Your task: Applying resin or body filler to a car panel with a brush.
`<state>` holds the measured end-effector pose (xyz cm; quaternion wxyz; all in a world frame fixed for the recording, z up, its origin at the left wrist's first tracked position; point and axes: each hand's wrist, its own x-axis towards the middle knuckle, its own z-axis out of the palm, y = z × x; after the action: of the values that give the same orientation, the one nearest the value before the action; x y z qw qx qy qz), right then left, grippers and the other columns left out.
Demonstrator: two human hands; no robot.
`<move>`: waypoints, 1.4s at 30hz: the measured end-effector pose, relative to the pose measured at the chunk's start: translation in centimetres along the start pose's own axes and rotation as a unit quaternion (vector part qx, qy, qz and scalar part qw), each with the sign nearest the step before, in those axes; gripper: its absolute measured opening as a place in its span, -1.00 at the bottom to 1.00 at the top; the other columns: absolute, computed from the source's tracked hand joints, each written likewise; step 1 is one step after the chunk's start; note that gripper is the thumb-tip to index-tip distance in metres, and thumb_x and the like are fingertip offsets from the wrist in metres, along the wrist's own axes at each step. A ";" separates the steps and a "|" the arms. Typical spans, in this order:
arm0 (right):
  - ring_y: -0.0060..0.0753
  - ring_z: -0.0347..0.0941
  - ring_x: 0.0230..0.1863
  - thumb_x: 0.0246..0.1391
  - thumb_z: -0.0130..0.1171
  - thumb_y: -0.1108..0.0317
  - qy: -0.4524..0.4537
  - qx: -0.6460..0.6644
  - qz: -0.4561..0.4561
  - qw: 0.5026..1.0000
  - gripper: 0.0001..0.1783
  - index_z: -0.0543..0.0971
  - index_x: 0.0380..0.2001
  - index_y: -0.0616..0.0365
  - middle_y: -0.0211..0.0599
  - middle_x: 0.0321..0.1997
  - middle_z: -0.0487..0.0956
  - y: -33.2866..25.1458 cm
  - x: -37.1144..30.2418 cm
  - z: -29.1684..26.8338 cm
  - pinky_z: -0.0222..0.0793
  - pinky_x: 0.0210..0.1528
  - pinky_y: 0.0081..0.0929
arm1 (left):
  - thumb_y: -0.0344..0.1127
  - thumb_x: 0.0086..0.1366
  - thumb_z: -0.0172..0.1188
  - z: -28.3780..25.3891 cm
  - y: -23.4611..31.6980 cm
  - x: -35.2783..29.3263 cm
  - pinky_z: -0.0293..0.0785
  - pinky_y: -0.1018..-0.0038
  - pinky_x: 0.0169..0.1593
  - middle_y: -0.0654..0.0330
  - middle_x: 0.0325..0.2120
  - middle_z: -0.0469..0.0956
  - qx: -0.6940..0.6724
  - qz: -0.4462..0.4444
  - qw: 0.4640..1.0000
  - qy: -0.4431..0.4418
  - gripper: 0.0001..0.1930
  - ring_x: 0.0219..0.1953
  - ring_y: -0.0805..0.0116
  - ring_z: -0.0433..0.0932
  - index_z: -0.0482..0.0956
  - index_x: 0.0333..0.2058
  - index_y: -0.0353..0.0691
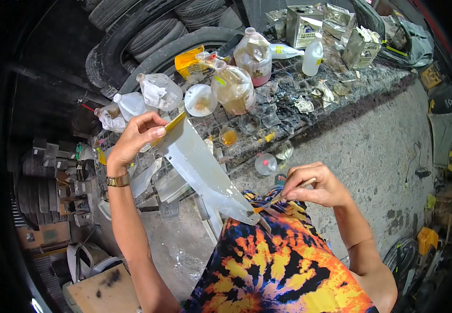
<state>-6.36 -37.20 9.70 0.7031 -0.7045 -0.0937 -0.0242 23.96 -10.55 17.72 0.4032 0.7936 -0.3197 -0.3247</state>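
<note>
Mid. of pic fairly bright: floor (pixel 361 141), clothes (pixel 268 266) & grey panel (pixel 200 161) well lit, colours strong. Tyres (pixel 158 39) up top L are dim; bkgd behind them nearly black. Dark shadow under the workbench (pixel 382 81) near edge. Soft sheen on panel, pale highlights on clear jug (pixel 129 106). Bright white streak (pixel 37 305) at lower-L rim. Strong fisheye bend twd edges, black vignette all rd. Ctr reasonably sharp; far-L clutter (pixel 77 203) soft.

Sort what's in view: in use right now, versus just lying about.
In use:
- grey panel, in the left hand
- slim paintbrush, in the right hand

Apparently just lying about:
- tyres
- metal cans
- yellow-orange container
</note>
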 end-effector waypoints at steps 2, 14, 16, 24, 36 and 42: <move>-0.43 0.55 -0.35 0.06 0.24 0.40 -0.002 -0.013 0.000 1.000 -0.89 0.62 -0.37 0.23 -0.28 -0.38 0.62 1.1 -0.1 0.2 0.42 -0.33 -0.49 | -0.01 0.09 0.28 0.0 -0.1 0.0 0.29 0.61 -0.28 0.35 -0.45 0.49 -0.003 -0.001 1.000 0.000 -0.59 -0.38 0.60 0.38 0.56 -0.31 -0.28; -0.36 0.54 -0.37 0.06 0.23 0.39 -0.015 -0.051 -0.005 0.999 -0.87 0.60 -0.40 0.24 -0.25 -0.41 0.60 1.7 -0.1 0.3 0.41 -0.31 -0.46 | -0.02 0.09 0.28 -0.2 -0.2 0.6 0.28 0.63 -0.29 0.36 -0.46 0.48 -0.003 -0.001 1.000 0.001 -0.60 -0.39 0.62 0.37 0.56 -0.31 -0.27; -0.37 0.53 -0.39 0.06 0.23 0.39 -0.018 -0.044 -0.017 0.999 -0.87 0.60 -0.41 0.24 -0.26 -0.44 0.59 1.3 0.4 0.3 0.41 -0.31 -0.47 | -0.01 0.09 0.28 -0.2 -0.1 0.6 0.28 0.63 -0.29 0.36 -0.46 0.48 -0.004 -0.003 1.000 0.003 -0.60 -0.39 0.62 0.37 0.56 -0.31 -0.27; -0.42 0.51 -0.45 0.06 0.24 0.37 -0.041 -0.038 0.024 0.998 -0.84 0.59 -0.45 0.26 -0.27 -0.48 0.58 -0.5 2.0 -1.1 0.37 -0.42 -0.46 | -0.10 0.13 0.29 -0.5 0.5 0.8 0.29 0.65 -0.26 0.38 -0.43 0.49 0.002 -0.005 1.000 -0.011 -0.69 -0.35 0.63 0.39 0.55 -0.35 -0.24; -0.32 0.42 -0.61 0.08 0.25 0.23 -0.161 -0.096 -0.025 0.982 -0.72 0.57 -0.51 0.26 -0.19 -0.59 0.54 0.6 10.7 2.1 0.31 -0.49 -0.41 | -0.08 0.13 0.32 0.3 0.5 0.7 0.30 0.66 -0.34 0.40 -0.48 0.50 -0.006 0.018 1.000 -0.022 -0.67 -0.39 0.67 0.39 0.56 -0.35 -0.26; -0.17 0.51 -0.45 0.06 0.24 0.29 -0.014 -0.181 -0.101 0.978 -0.79 0.60 -0.42 0.25 -0.16 -0.44 0.59 0.5 12.0 3.2 0.38 -0.41 -0.35 | -0.08 0.08 0.32 0.2 0.6 0.3 0.37 0.64 -0.19 0.34 -0.37 0.54 0.000 -0.017 0.999 -0.029 -0.64 -0.30 0.61 0.45 0.56 -0.30 -0.26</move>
<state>5.19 -32.82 11.13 0.5565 -0.8072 -0.1681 -0.1021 23.78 -11.17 18.08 0.3876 0.7893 -0.3178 -0.3546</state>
